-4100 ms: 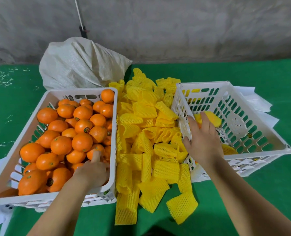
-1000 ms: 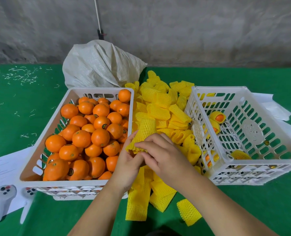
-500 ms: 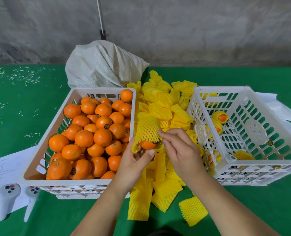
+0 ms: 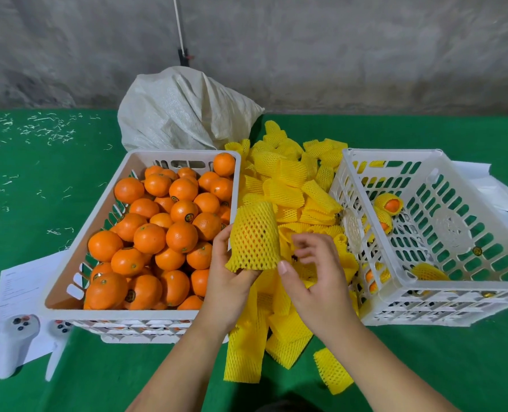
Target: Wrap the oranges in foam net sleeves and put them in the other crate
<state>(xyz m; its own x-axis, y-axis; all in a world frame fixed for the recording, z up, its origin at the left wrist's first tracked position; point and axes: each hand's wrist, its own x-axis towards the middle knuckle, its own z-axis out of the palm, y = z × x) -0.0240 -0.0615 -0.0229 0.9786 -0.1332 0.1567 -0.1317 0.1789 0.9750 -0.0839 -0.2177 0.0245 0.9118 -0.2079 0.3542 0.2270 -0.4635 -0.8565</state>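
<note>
Left hand (image 4: 227, 281) is clamped from below on a sleeved orange (image 4: 254, 237), thumb on its left side, fingers under the loose bottom edge of the foam net. Orange shows only faintly thru the mesh, so it sits well inside; net is slack at both ends.

Far left: papers and two white controllers (image 4: 18, 346) on the green cloth, not involved. Next, the source crate (image 4: 77, 251), w/ bare oranges (image 4: 157, 233) piled high, top ones near rim level. Risk: left wrist is just beside that rim; a bump could roll one off the heap.

Centre: pile of spare net sleeves (image 4: 291, 185) between the crates, white sack (image 4: 184, 114) behind. Held fruit hangs over this pile. Main risk imo: the bottom end is open, so if the grip eases the orange could slide out downward and land unwrapped among the sleeves.

Right hand (image 4: 315, 275) is beside the sleeve, fingers spread and loosely curled, gripping nothing, apart from the net.

Right: destination crate (image 4: 419, 292), mostly bare floor, a few wrapped oranges (image 4: 391, 203) along its left wall. Its near wall is tall and it stands well apart from the left hand; a one-handed pass across could snag the net on the rim, or a toss could knock the sleeve askew.
</note>
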